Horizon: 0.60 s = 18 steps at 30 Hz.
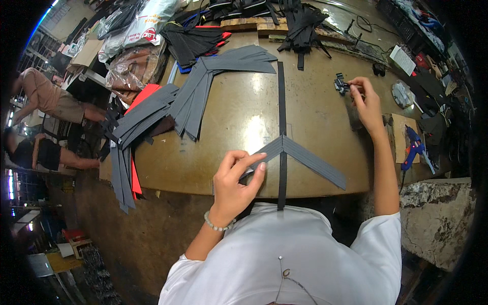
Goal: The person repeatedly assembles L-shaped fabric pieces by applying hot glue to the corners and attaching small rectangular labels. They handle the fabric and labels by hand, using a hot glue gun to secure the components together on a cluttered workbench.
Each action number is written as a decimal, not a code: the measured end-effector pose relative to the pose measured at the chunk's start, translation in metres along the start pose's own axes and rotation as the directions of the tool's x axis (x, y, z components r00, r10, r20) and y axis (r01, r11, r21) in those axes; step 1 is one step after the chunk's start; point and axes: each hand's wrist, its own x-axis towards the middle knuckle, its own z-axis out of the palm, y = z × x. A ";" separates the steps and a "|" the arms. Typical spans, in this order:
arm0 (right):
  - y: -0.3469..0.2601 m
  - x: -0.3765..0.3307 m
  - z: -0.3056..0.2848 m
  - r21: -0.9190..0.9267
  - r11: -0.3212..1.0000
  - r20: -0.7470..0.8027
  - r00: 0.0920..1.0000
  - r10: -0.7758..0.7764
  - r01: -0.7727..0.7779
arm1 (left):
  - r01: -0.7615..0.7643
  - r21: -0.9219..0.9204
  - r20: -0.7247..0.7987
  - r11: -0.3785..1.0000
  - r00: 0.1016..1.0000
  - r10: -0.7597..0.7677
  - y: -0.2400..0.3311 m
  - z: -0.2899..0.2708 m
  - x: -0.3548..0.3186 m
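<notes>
In front of me a grey ribbed strap piece (314, 163), bent into an inverted V, lies across a narrow black strip (282, 101) that runs to the table's near edge. My left hand (236, 178) is at the V's left arm, its thumb and fingers curled around that end; the end itself is hidden by the hand. Farther off to the right, my right hand (367, 104) pinches at a small cluster of dark clips (340, 84). The fingertips meet the cluster's right side, and the clips are too small to make out closely.
Grey strap bundles (203, 76) fan out at the left, with red strips (136, 175) below some. Black strap bundles (302, 25) lie at the back. On the right, a blue glue gun (414, 147) rests on cardboard. Two people's legs (66, 104) show at far left.
</notes>
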 end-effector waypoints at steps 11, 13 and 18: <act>-0.084 -0.128 0.045 0.237 0.937 0.536 0.770 -0.345 0.255 | 0.249 -0.167 0.405 0.954 0.900 -0.164 0.014 0.017 0.014; -0.083 -0.133 0.047 0.270 0.958 0.570 0.787 -0.237 0.092 | 0.363 -0.210 0.478 0.908 0.848 -0.228 0.008 0.017 0.012; -0.074 -0.136 0.049 0.279 0.960 0.549 0.815 -0.186 0.031 | 0.489 -0.247 0.567 0.836 0.773 -0.285 -0.006 0.021 0.013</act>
